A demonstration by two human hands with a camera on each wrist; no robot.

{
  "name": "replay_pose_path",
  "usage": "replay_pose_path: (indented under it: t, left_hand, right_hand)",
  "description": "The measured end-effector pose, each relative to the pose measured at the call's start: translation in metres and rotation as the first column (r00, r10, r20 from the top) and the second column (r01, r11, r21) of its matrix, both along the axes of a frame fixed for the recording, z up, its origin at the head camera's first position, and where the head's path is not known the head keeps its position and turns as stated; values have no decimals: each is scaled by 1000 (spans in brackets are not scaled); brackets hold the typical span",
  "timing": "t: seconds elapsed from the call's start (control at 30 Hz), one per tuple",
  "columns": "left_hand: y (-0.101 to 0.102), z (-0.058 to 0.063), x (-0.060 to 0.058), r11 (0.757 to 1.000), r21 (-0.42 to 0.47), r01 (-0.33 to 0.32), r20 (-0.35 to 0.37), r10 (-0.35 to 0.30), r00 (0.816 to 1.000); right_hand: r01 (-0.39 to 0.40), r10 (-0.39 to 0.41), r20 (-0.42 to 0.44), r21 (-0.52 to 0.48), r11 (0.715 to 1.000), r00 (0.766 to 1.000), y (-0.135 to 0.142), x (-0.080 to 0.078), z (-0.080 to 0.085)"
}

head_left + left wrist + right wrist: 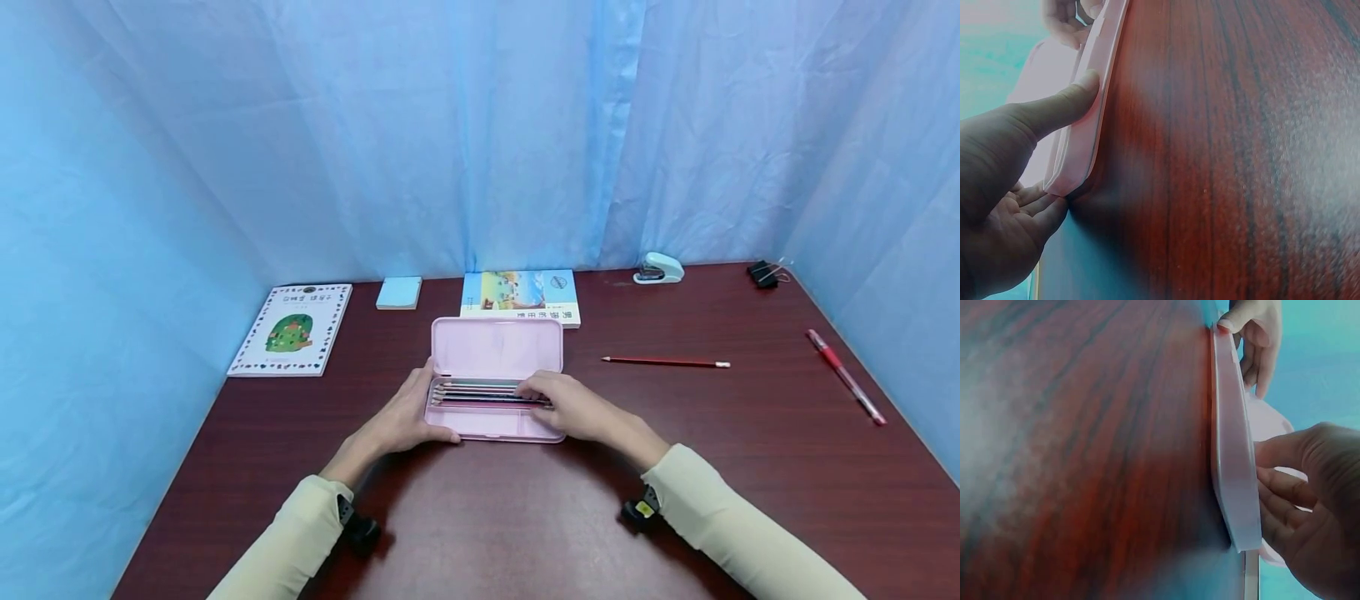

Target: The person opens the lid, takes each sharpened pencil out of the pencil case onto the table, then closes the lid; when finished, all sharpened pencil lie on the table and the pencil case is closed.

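Note:
A pink pencil case [495, 423] lies with its lid [497, 346] raised at the back. Several pencils [472, 396] lie lengthwise in its rear compartment, points to the left. My left hand [405, 417] grips the case's left end, thumb on the front wall and fingers around the side. The right hand [573, 406] reaches into the right end, with bent fingers and thumb astride the pencils' ends. In the right wrist view the case wall [1238, 450] hides those fingertips, so a pinch cannot be confirmed.
To the right lie a red pencil [667, 362] and a red pen [846, 377]. Along the back are a sticky-note pad [399, 292], a book [517, 292], a stapler [659, 268] and a black binder clip [765, 274]. Another book [291, 331] rests at the left.

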State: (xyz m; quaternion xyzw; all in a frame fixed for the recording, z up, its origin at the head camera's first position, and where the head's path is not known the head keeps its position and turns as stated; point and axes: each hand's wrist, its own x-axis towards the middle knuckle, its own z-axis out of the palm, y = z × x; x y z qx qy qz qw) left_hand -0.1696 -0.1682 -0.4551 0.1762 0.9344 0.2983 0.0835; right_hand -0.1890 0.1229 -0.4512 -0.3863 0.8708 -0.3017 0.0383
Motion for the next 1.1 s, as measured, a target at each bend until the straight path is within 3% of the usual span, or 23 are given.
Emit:
replay_pose_path:
  t: [0.1,0.17,0.47,0.83,1.1]
  left_hand:
    - [0,0,0,1000,-1,5,-5,-5,1000]
    - [0,-1,-1,1000,-4,5,-5,-5,1000]
    - [0,-1,0,1000,-8,2,6,-2,1000]
    - [-1,0,0,1000,-12,2,-1,-2,1000]
    - [1,1,1,1000,-5,-5,0,5,1000]
  right_hand:
    - [21,-18,-89,35,999,996,-6,2,-2]
    - [29,-26,-92,35,999,995,-7,2,-2]
    - [40,-41,15,46,998,999,-8,1,-2]
    - [78,-79,49,26,997,996,-10,1,3]
    - [178,-171,97,-61,982,980,31,-1,14]
